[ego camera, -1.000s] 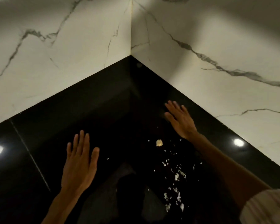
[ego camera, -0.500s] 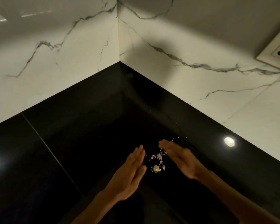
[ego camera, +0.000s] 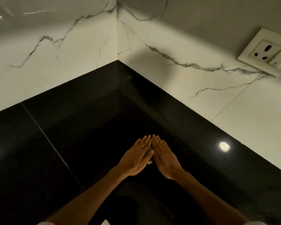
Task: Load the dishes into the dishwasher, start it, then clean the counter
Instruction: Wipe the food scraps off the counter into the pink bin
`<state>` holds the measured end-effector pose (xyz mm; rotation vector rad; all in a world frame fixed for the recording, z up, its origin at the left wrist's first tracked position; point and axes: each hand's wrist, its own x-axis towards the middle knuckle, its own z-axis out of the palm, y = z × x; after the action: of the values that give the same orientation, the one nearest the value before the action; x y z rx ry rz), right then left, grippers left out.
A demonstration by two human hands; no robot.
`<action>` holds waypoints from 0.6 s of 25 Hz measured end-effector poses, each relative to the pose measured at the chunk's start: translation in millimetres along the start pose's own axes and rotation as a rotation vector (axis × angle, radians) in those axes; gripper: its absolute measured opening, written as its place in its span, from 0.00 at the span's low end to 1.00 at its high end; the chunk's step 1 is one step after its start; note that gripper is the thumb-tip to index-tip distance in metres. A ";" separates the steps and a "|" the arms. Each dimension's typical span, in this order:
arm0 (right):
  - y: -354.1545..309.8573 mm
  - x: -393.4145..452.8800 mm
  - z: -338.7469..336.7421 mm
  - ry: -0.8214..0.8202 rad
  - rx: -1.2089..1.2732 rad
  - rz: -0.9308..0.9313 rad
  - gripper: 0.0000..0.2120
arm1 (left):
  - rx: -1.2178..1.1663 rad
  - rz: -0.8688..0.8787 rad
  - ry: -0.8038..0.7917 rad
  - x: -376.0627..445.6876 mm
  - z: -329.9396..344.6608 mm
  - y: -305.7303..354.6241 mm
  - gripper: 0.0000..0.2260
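flat hands (ego camera: 151,157) on glossy black counter (ego camera: 71,143)

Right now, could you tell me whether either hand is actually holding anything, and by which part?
Nothing is gripped. The left hand and right hand lie flat on the black counter, fingers straight, fingertips meeting, with a few crumbs showing between them.

Two bare hands, left hand (ego camera: 136,157) and right hand (ego camera: 165,158), both without rings, watch or bracelet. Fingers (ego camera: 146,140) slim, nails short and unpainted as far as the dim light shows. Forearms bare from wrist nearly to the bottom edge of the view. Left sleeve (ego camera: 44,223) and right sleeve (ego camera: 255,223) show only as pale cloth slivers at the bottom corners; pattern and cut cannot be made out.
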<state>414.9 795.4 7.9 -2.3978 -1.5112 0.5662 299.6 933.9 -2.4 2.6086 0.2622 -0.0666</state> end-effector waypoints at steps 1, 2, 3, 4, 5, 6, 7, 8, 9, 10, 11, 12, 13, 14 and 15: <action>-0.4 -7.7 -7.9 -0.029 0.183 -0.009 0.29 | -0.073 0.015 0.003 -10.7 2.2 5.7 0.25; -0.9 -10.4 -19.7 -0.045 0.397 0.061 0.26 | -0.135 0.024 0.021 -21.4 4.7 9.7 0.25; 5.0 -8.9 -32.3 0.002 0.583 0.129 0.21 | -0.169 0.015 0.046 -29.7 7.5 12.3 0.25; 17.6 -0.6 -46.0 0.127 0.651 0.202 0.18 | -0.179 -0.016 0.081 -33.9 9.8 13.4 0.26; 33.9 13.7 -60.1 0.263 0.612 0.269 0.19 | -0.180 -0.057 0.116 -34.2 9.9 13.8 0.28; 51.2 29.2 -72.3 0.321 0.541 0.321 0.22 | -0.184 -0.091 0.151 -32.4 9.8 13.8 0.30; 63.7 45.1 -79.2 0.305 0.400 0.340 0.25 | -0.188 -0.114 0.179 -30.4 9.1 13.9 0.32; 72.2 58.6 -78.9 0.254 0.228 0.353 0.26 | -0.184 -0.124 0.202 -29.2 9.4 14.4 0.33; 74.2 70.5 -73.1 0.193 0.067 0.318 0.27 | -0.174 -0.131 0.223 -29.1 10.7 15.0 0.33; 69.6 76.4 -61.3 0.131 -0.052 0.232 0.27 | -0.162 -0.143 0.238 -29.5 12.1 14.2 0.33; 55.0 72.2 -50.0 0.052 -0.114 0.120 0.27 | -0.153 -0.149 0.242 -29.6 12.5 13.8 0.33; 38.3 60.3 -37.4 -0.042 -0.093 -0.009 0.27 | -0.143 -0.155 0.237 -29.6 12.3 14.1 0.32; 25.1 46.5 -29.1 -0.124 -0.038 -0.147 0.26 | -0.126 -0.161 0.230 -29.1 12.0 14.7 0.32; 18.3 35.6 -29.1 -0.187 0.078 -0.221 0.24 | -0.108 -0.169 0.228 -27.9 11.5 15.3 0.31; 15.0 33.7 -36.9 -0.233 0.246 -0.214 0.21 | -0.097 -0.174 0.229 -26.6 11.4 15.4 0.30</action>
<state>456.6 819.2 28.4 -2.0121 -1.6545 0.9460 276.6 910.4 -2.2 2.4907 0.5588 0.1807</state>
